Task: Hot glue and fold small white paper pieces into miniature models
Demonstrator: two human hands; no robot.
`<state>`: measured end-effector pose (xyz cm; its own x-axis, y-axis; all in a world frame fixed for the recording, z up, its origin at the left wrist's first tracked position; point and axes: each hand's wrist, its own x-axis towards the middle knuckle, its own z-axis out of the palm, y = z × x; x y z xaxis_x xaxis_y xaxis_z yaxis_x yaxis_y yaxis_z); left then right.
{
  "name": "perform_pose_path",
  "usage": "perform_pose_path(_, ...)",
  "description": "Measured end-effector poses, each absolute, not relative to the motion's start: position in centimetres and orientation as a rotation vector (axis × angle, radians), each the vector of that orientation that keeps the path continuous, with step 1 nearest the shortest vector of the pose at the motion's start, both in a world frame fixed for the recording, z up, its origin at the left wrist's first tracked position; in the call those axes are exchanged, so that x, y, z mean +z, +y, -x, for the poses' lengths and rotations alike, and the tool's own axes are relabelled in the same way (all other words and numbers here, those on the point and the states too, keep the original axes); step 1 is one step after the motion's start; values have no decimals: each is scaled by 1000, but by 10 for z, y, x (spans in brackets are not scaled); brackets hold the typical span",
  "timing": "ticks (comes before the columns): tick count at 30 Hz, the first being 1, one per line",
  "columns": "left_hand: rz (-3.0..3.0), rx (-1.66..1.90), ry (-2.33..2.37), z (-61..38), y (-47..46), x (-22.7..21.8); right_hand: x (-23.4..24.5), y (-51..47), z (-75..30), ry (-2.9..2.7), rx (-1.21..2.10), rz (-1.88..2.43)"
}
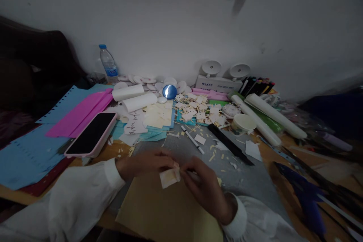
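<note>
A small cream-and-white piece of paper (169, 178) is held low in the middle, above a large yellowish sheet (161, 208). My left hand (150, 162), somewhat blurred, grips its upper edge with closed fingers. At the paper's right edge, my right hand (204, 183) is closed in a pinch. A pale sliver shows between the right fingers, too blurred to name. Beyond both hands, a white pen (193, 140) and a small cream square (200, 139) lie among paper scraps on a grey mat (236, 181).
Many small cream paper pieces (191, 107) are heaped behind the mat. A pink-edged phone (92, 134) and blue sheets (34, 159) lie left. Rightward are a black bar (229, 143), a paper cup (243, 124) and a blue glue gun (303, 196). A bottle (108, 62) stands behind.
</note>
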<state>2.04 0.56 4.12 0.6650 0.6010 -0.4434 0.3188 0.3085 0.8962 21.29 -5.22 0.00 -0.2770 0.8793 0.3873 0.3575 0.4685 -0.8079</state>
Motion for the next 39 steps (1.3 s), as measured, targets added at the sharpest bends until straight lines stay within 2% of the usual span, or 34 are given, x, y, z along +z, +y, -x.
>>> perform_pose_path(5,-1468,100,736,-16,13,33,0,-52,-210,-1733,879,1114)
perform_pose_path(13,-1629,92,724,-15,17,35,4,-53,-210,-1722,1108,1139)
perform_pose_path(21,-1697,133,714,-13,18,28,0,-52,-210,-1834,1035,1149)
perform_pose_path(31,-1095,166,791,-17,9,35,-5,-56,-217,-2071,579,791)
perform_pose_path(39,-1113,160,827,-10,10,30,-7,-57,-212,-1971,740,1014)
